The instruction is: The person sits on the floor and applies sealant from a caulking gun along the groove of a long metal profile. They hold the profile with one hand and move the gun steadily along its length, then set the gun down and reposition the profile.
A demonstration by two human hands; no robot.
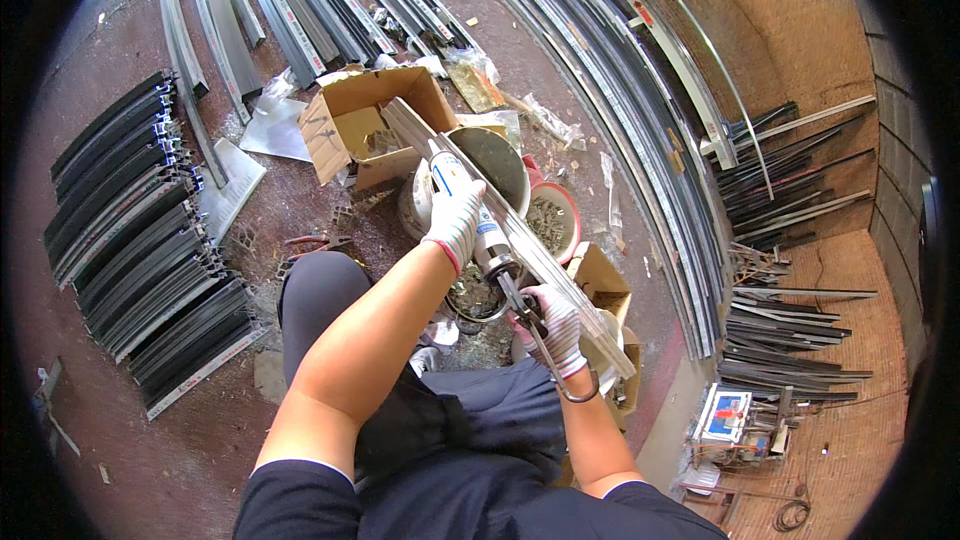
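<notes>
A caulking gun (pixel 500 265) with a white and blue sealant cartridge (pixel 450 177) lies slantwise in front of me, its nozzle end pointing away. My left hand (pixel 457 225), in a striped work glove, wraps round the cartridge. Gloved the same way, my right hand (pixel 556 328) closes on the gun's handle and trigger. Right beside the gun runs a bundle of pale metal profiles (pixel 560 285), reaching from above the cardboard box down past my right hand. Where the cartridge's tip meets the bundle is hard to make out.
Beyond my knees stand an open cardboard box (pixel 325 145), a grey bucket (pixel 505 168) and a red bucket (pixel 572 215) of small metal parts. Dark profile stacks (pixel 130 230) lie at left. Long profiles (pixel 640 150) curve past on the right. Pliers (pixel 318 242) rest near my left knee.
</notes>
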